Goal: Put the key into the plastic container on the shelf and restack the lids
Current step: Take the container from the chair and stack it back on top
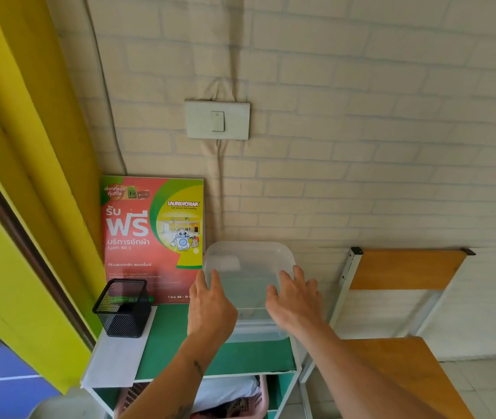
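Observation:
A clear plastic container point(248, 267) with a translucent lid stands on the green top of the shelf point(174, 343), against the brick-pattern wall. My left hand point(210, 303) rests at its left side and my right hand point(293, 300) at its right side. Both hands have fingers spread, touching or nearly touching the lid's edges; whether they grip it I cannot tell. No key shows in either hand. The container's contents are hazy through the plastic.
A black mesh pen holder point(122, 308) stands at the shelf's left front on white paper. A red and green laundry poster point(153, 237) leans on the wall. A wooden chair point(403, 297) is to the right. A pink basket point(240, 400) sits below.

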`<state>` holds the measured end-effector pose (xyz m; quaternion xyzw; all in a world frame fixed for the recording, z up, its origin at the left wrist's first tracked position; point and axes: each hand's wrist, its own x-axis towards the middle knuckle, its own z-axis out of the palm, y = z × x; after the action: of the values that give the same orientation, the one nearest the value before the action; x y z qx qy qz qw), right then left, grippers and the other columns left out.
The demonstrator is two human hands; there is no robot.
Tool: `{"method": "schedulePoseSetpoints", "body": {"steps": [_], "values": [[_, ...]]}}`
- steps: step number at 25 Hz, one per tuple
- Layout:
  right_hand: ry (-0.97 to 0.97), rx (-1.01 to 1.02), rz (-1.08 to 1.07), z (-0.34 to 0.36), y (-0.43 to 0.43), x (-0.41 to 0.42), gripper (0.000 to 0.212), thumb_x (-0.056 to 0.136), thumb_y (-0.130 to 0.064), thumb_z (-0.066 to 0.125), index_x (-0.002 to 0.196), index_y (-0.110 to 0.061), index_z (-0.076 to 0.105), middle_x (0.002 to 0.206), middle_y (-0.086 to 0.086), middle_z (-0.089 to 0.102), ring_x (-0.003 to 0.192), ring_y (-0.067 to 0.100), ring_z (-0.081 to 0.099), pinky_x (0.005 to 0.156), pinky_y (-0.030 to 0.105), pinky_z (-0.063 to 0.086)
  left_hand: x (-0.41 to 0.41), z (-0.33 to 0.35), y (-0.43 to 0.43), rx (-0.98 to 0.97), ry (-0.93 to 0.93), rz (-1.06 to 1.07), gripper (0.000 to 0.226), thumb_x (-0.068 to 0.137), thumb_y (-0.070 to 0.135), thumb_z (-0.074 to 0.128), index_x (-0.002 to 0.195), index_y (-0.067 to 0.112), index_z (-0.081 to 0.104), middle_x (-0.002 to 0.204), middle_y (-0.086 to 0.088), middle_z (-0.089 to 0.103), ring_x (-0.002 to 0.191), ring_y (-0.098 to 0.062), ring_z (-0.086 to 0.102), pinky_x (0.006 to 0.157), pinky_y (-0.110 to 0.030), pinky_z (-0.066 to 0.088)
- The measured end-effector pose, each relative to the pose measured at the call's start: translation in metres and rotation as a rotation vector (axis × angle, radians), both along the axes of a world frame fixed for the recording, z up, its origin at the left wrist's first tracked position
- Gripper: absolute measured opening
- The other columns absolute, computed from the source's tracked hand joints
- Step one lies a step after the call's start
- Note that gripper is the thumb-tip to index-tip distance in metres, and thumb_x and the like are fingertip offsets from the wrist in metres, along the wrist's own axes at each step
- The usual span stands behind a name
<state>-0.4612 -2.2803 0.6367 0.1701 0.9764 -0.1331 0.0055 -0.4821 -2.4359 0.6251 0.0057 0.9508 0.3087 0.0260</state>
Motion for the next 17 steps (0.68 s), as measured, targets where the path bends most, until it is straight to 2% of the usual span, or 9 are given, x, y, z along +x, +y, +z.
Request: {"method": "schedulePoseSetpoints", "body": {"steps": [5, 8, 10, 12, 15, 17], "values": [[-0.026, 0.011, 0.025, -0.003, 0.0, 0.003, 0.049, 0.094, -0.046, 0.031, 0.136, -0.021, 0.039, 0.155, 0.007, 0.022, 0.12, 0.034, 0.038, 0.098, 0.046, 0.04, -0.001, 0.001, -0.005, -0.027, -0.016, -0.037, 0.07, 0.088, 0.002, 0.038, 0.153, 0.01, 0.014, 0.161, -0.018, 0.009, 0.146, -0.035, 0.015, 0.119, -0.042, 0.021], [-0.051, 0.031, 0.054, -0.004, 0.001, 0.005, 0.056, 0.096, -0.046, 0.031, 0.147, -0.022, 0.028, 0.158, 0.007, 0.016, 0.124, 0.035, 0.036, 0.101, 0.045, 0.038, -0.001, 0.001, -0.008, -0.083, -0.05, -0.062, 0.07, 0.09, 0.007, 0.04, 0.154, 0.01, 0.011, 0.161, -0.018, 0.007, 0.146, -0.034, 0.016, 0.119, -0.041, 0.021], [-0.063, 0.044, 0.07, -0.004, 0.003, 0.006, 0.058, 0.096, -0.046, 0.031, 0.149, -0.022, 0.025, 0.159, 0.007, 0.014, 0.125, 0.035, 0.035, 0.102, 0.045, 0.038, 0.0, 0.002, -0.008, -0.118, -0.085, -0.079, 0.07, 0.091, 0.008, 0.04, 0.154, 0.011, 0.01, 0.161, -0.018, 0.007, 0.146, -0.034, 0.017, 0.118, -0.041, 0.024], [-0.071, 0.03, 0.081, -0.002, 0.005, 0.004, 0.058, 0.096, -0.046, 0.031, 0.148, -0.022, 0.027, 0.158, 0.006, 0.016, 0.125, 0.035, 0.035, 0.102, 0.046, 0.037, 0.0, 0.007, -0.006, -0.152, -0.098, -0.075, 0.069, 0.088, 0.01, 0.042, 0.152, 0.01, 0.016, 0.159, -0.018, 0.014, 0.142, -0.035, 0.024, 0.113, -0.042, 0.032], [-0.058, 0.034, 0.095, 0.003, 0.012, -0.001, 0.056, 0.097, -0.046, 0.031, 0.147, -0.021, 0.032, 0.156, 0.006, 0.022, 0.129, 0.035, 0.033, 0.104, 0.048, 0.034, -0.005, 0.016, -0.006, -0.23, 0.052, -0.073, 0.057, 0.083, 0.016, 0.047, 0.139, 0.01, 0.037, 0.149, -0.015, 0.028, 0.13, -0.033, 0.035, 0.103, -0.042, 0.041], [-0.017, 0.041, 0.117, 0.006, 0.016, -0.006, 0.057, 0.097, -0.044, 0.034, 0.148, -0.02, 0.03, 0.158, 0.008, 0.02, 0.136, 0.034, 0.028, 0.107, 0.049, 0.031, -0.012, 0.017, -0.006, -0.249, 0.189, -0.169, 0.054, 0.086, 0.019, 0.047, 0.139, 0.011, 0.039, 0.153, -0.014, 0.026, 0.135, -0.032, 0.033, 0.107, -0.042, 0.038]]}}
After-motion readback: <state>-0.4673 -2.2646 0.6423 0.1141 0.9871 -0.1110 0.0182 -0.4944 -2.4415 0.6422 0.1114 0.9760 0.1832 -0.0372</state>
